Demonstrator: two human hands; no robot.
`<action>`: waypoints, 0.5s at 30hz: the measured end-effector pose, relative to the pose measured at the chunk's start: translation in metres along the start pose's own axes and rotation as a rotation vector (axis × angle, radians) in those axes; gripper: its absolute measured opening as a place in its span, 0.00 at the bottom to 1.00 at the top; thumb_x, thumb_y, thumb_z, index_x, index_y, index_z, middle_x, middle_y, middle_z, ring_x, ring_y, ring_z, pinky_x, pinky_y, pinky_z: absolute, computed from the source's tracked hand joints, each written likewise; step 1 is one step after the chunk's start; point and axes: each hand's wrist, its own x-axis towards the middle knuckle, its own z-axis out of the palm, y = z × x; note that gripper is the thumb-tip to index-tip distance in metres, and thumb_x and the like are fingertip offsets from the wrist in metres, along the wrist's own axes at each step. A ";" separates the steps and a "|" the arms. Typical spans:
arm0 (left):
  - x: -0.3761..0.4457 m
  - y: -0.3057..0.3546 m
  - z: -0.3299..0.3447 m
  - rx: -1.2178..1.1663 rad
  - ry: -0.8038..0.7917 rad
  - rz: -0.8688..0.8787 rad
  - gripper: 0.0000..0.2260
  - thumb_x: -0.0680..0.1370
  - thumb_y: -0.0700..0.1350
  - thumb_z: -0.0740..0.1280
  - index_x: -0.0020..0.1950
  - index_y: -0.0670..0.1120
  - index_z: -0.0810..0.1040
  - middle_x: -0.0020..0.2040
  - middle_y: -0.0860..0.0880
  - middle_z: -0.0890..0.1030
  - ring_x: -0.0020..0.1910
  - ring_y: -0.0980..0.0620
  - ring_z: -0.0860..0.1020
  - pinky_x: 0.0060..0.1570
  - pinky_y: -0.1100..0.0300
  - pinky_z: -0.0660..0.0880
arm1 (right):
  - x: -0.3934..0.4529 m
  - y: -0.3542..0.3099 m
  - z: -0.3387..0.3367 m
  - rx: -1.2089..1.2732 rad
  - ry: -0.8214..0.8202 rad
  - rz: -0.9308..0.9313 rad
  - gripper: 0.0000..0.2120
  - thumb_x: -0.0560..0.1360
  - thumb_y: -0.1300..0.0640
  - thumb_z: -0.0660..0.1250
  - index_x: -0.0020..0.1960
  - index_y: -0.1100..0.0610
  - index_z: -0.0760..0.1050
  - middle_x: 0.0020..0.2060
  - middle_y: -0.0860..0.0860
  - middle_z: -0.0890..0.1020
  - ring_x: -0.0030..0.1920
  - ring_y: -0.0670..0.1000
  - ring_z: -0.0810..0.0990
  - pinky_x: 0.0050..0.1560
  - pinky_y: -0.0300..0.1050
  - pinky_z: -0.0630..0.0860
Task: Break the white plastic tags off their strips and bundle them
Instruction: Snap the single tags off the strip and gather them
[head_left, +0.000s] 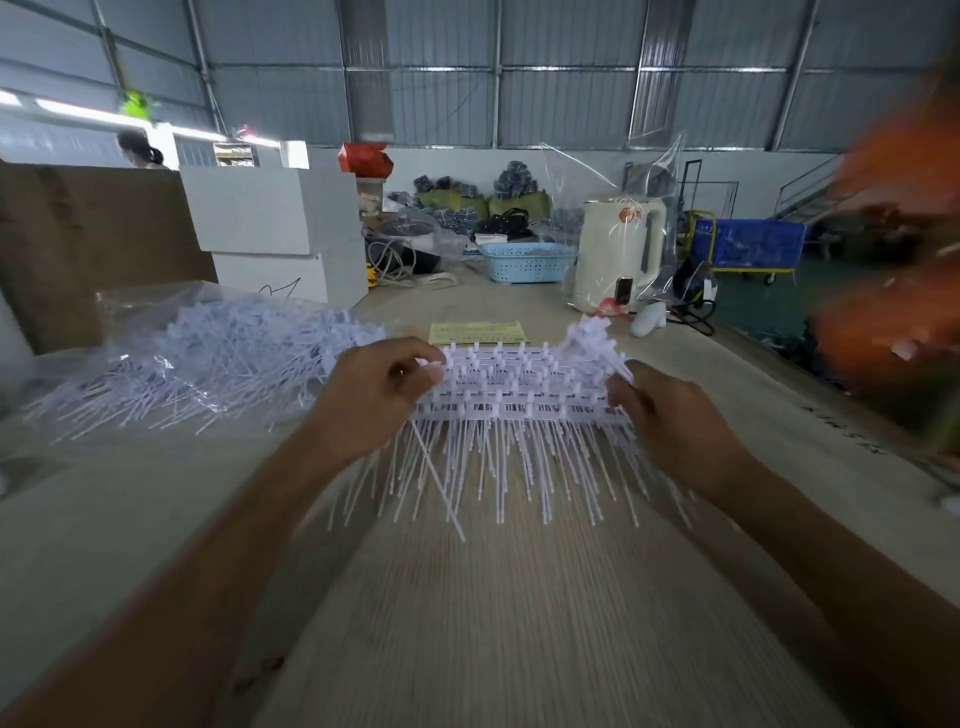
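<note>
My hands (524, 400) grip one stack of strips (519, 384) at both ends — a big pile (208, 358) waits, no bundle made yet.

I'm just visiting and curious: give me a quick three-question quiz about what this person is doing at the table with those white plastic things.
1. True or false: both the left hand and the right hand grip the stack of tag strips.
2. Where does the loose pile of white tags lie? A) left of the hands B) inside the blue basket C) on the floor
3. Fill in: the thin tails of the held tags point ____ the person.

Key
1. True: each hand holds one end, above the table.
2. A
3. toward
</note>
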 end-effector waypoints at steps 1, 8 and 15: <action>0.000 0.002 0.000 -0.023 0.011 -0.010 0.06 0.79 0.44 0.70 0.55 0.48 0.84 0.40 0.59 0.80 0.36 0.69 0.77 0.36 0.78 0.67 | 0.001 -0.002 0.001 0.105 -0.005 0.037 0.10 0.84 0.55 0.58 0.47 0.55 0.75 0.30 0.47 0.74 0.30 0.50 0.72 0.32 0.42 0.66; -0.009 0.023 0.020 -0.038 -0.189 0.124 0.12 0.80 0.44 0.68 0.64 0.49 0.82 0.46 0.51 0.79 0.45 0.55 0.76 0.48 0.61 0.70 | -0.007 -0.030 0.008 0.727 -0.247 0.239 0.14 0.85 0.53 0.56 0.49 0.60 0.77 0.27 0.50 0.71 0.23 0.46 0.64 0.24 0.39 0.62; -0.017 0.035 0.032 -0.121 -0.067 0.211 0.14 0.73 0.43 0.77 0.55 0.51 0.78 0.44 0.55 0.80 0.46 0.56 0.79 0.46 0.60 0.74 | -0.016 -0.053 0.010 0.953 -0.353 0.356 0.15 0.82 0.47 0.61 0.45 0.56 0.78 0.24 0.46 0.65 0.22 0.44 0.60 0.22 0.36 0.57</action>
